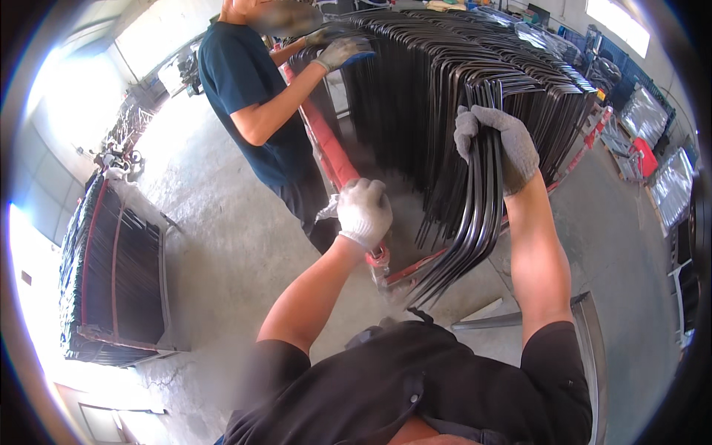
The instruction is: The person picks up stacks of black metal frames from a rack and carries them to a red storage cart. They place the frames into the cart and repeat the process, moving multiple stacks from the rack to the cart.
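My right hand, in a grey work glove, is wrapped round a bundle of bent black metal tubes. These tubes hang down from the grip and curve toward my body at their lower ends. My left hand, in a white glove, is closed over the red-wrapped bar of a rack; its fingertips are partly hidden. Just beyond my right hand, many more bent black tubes hang packed close together on the rack.
A co-worker in a dark blue shirt stands at the rack's left side, gloved hands at the tubes. Another loaded rack stands at left. A grey metal frame is by my right elbow. A red box sits at right.
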{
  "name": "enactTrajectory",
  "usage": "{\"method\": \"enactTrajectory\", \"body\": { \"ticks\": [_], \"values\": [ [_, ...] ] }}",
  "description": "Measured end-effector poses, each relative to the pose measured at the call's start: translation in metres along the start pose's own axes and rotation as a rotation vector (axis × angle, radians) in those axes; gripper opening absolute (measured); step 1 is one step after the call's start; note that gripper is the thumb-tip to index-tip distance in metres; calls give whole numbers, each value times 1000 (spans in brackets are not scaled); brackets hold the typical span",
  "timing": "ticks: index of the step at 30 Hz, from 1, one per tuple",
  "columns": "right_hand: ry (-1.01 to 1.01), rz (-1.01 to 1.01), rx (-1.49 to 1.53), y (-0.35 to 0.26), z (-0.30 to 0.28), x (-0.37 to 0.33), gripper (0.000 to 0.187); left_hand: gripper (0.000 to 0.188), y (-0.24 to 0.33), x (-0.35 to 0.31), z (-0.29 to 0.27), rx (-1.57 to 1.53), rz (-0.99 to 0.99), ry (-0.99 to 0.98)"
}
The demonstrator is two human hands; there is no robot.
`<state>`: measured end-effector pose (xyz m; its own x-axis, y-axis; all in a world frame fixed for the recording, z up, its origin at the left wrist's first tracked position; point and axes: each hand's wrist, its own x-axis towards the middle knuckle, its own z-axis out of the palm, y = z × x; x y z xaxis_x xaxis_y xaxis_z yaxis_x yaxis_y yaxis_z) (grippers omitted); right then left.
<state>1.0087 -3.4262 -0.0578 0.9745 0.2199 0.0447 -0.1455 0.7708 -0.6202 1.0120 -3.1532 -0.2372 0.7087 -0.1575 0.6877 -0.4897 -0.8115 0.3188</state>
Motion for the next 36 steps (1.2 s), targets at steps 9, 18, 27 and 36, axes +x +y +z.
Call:
{"method": "enactTrajectory", "body": {
  "ticks": [9,18,27,36],
  "values": [
    [121,-73,-373,39,24,97,14,17,-15,1,6,-80,119,40],
    [3,199,-197,47,29,147,24,40,-35,-13,36,-142,99,-269],
    [-205,157,-465,29,39,207,28,20,-19,5,13,-153,183,109],
    [268,-975,-1675,21,30,119,25,27,-41,-15,31,-61,218,-29]
  ]
}}
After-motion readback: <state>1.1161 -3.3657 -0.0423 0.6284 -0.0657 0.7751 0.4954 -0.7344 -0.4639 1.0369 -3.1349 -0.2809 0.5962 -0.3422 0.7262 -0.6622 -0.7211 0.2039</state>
